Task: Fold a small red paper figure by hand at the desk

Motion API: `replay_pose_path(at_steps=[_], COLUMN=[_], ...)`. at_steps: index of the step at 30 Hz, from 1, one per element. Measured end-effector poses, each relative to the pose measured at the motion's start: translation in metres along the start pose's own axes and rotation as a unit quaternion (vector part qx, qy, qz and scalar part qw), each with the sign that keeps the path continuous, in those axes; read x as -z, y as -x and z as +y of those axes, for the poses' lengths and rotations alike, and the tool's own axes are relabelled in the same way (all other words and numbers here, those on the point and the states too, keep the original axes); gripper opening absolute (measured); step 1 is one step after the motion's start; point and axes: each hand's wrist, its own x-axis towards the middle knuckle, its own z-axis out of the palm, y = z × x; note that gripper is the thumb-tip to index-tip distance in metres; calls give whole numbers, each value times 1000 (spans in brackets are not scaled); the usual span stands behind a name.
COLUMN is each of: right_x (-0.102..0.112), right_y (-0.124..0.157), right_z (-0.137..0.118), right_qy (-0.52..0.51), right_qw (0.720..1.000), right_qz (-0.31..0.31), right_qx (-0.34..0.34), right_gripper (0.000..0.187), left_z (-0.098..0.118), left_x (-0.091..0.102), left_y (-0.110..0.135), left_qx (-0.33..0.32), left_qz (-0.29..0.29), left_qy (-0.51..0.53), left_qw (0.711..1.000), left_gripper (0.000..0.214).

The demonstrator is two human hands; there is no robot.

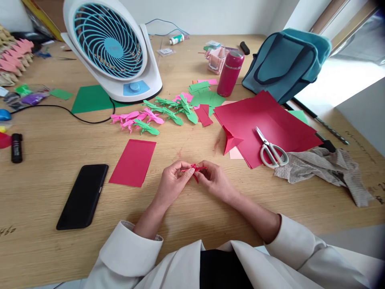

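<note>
Between my two hands is a small red folded-paper figure with thin pointed parts sticking out. My left hand pinches it from the left with thumb and fingers. From the other side my right hand grips it the same way, so the fingers hide part of the folds. To the left lies a red paper rectangle. Beyond my hands, several green and pink folded-paper figures sit in a cluster. A red folded piece stands at the edge of large red sheets, where white-handled scissors rest.
A black phone lies at the left, with a black marker beyond it. At the back stand a white fan, a red flask and a teal bag. A crumpled grey cloth lies at the right.
</note>
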Motion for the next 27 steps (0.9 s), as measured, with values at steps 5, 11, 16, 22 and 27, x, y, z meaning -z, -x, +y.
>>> replay_pose_path(at_steps=[5, 11, 16, 22, 27], right_x=[1, 3, 4, 3, 2], right_y=[3, 3, 4, 4, 3], right_z=[4, -1, -3, -2, -1], right_qy=[111, 97, 49, 45, 36], right_qw=[991, 993, 998, 997, 998], right_qz=[6, -13, -46, -49, -29], right_qx=[69, 67, 22, 29, 39], right_gripper=[6, 8, 13, 13, 14], left_z=[0, -3, 4, 4, 0], left_x=[2, 7, 11, 9, 6], left_y=[0, -3, -3, -2, -1], left_qx=[-28, -20, -12, -16, -72], left_qz=[4, -23, -62, -65, -11], left_qy=[-56, -47, -18, -38, -93], left_qw=[998, 998, 998, 997, 993], left_gripper=[17, 12, 11, 12, 12])
